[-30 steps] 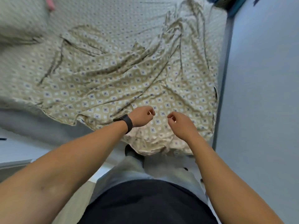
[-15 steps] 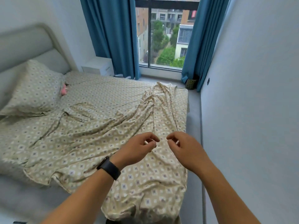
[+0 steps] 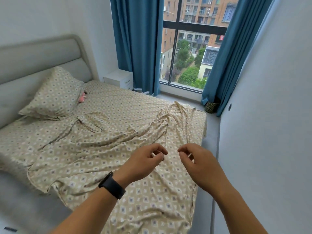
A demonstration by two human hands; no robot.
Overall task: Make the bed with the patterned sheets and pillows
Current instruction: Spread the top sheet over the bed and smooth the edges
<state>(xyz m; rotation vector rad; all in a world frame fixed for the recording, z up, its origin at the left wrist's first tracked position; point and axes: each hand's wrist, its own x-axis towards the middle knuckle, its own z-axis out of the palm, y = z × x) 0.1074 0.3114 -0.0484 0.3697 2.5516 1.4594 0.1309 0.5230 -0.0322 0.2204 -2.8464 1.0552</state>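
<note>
A beige patterned top sheet point(image 3: 101, 149) lies crumpled across the foot half of the bed, bunched in long folds toward the right edge. Under it a matching fitted sheet point(image 3: 121, 102) covers the mattress. One patterned pillow point(image 3: 55, 95) leans on the grey headboard point(image 3: 33, 54) at the left. My left hand point(image 3: 145, 162), with a black wristband, and my right hand point(image 3: 197, 164) hover side by side just above the sheet near the bed's foot. Their fingers are loosely curled and hold nothing.
A small pink object point(image 3: 82, 98) peeks out beside the pillow. A white nightstand point(image 3: 119, 79) stands by the blue curtains point(image 3: 135, 39) and window. The right wall point(image 3: 270, 115) leaves a narrow floor strip along the bed, with a patterned basket point(image 3: 211, 107) at its far end.
The view has lifted from looking straight down at the sheet to looking across the whole bed. Both hands have risen off the sheet and stay close together, holding nothing.
</note>
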